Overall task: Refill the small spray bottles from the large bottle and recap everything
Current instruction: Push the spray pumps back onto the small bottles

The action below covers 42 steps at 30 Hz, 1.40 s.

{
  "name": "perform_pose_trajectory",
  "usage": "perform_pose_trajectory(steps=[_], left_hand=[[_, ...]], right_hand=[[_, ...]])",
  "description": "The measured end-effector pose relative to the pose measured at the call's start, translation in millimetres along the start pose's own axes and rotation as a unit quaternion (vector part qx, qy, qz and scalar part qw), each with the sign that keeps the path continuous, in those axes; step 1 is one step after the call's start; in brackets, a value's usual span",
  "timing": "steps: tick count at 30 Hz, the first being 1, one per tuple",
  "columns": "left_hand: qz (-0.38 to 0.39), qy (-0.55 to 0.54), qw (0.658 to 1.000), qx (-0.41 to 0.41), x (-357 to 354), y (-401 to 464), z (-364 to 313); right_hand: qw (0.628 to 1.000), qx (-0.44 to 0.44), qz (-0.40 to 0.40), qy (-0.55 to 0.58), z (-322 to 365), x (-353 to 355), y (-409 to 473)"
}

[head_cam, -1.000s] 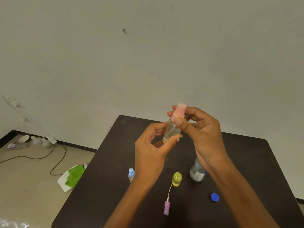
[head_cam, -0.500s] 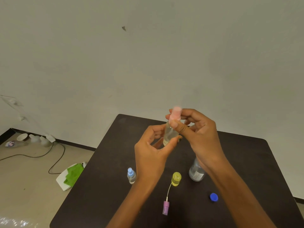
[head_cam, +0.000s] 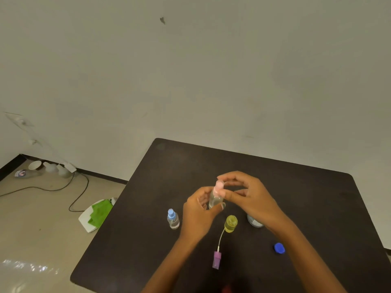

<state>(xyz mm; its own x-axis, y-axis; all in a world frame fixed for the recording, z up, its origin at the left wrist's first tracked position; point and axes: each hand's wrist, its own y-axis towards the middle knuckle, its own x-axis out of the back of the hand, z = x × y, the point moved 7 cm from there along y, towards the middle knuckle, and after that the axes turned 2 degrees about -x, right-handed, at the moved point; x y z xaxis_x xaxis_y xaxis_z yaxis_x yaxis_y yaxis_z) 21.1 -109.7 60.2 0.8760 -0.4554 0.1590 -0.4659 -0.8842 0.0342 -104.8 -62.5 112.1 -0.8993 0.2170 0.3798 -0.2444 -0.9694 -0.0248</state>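
While the small clear spray bottle (head_cam: 214,200) is gripped mid-table by the left hand (head_cam: 198,216), its pink sprayer top (head_cam: 218,186) gets pinched by the right hand (head_cam: 248,195). Blue-topped bottle (head_cam: 173,219) looks capped; yellow bottle (head_cam: 230,223), purple sprayer (head_cam: 216,259), blue cap (head_cam: 279,248) near the right edge remain undone.

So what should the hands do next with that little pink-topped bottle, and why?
Probably finish twisting the pink top tight, then set the bottle down: the left hand holds its body, the right hand pinches the top.
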Motion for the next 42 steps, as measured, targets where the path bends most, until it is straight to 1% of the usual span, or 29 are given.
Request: perform_pose_trajectory(steps=[5,8,11,17,20,22,26,32,38,42], left_hand=[[0.012,0.015,0.995,0.102,-17,-4,80],[0.033,0.033,0.989,0.14,-27,-4,112],[0.047,0.056,0.984,0.16,-36,-1,131],[0.066,0.105,0.98,0.156,-46,6,148],[0.069,0.095,0.978,0.172,-48,4,156],[0.073,0.092,0.978,0.172,-49,5,160],[0.087,0.099,0.978,0.162,-49,5,163],[0.105,0.12,0.974,0.16,-42,-2,167],[0.098,0.11,0.972,0.182,-37,-15,169],[0.078,0.095,0.975,0.187,-38,-21,159]], right_hand=[[0.994,-0.084,0.037,-0.054,-51,-8,-8],[0.986,-0.128,0.069,-0.08,-86,-15,-19],[0.974,-0.168,0.089,-0.118,-120,-21,-30],[0.943,-0.237,0.121,-0.199,-169,-38,-47],[0.931,-0.232,0.159,-0.234,-177,-58,-53],[0.925,-0.215,0.188,-0.252,-176,-72,-56],[0.913,-0.183,0.219,-0.293,-176,-95,-59],[0.876,-0.163,0.279,-0.358,-179,-114,-61],[0.87,-0.143,0.28,-0.38,-176,-119,-60],[0.882,-0.129,0.254,-0.375,-171,-116,-63]])
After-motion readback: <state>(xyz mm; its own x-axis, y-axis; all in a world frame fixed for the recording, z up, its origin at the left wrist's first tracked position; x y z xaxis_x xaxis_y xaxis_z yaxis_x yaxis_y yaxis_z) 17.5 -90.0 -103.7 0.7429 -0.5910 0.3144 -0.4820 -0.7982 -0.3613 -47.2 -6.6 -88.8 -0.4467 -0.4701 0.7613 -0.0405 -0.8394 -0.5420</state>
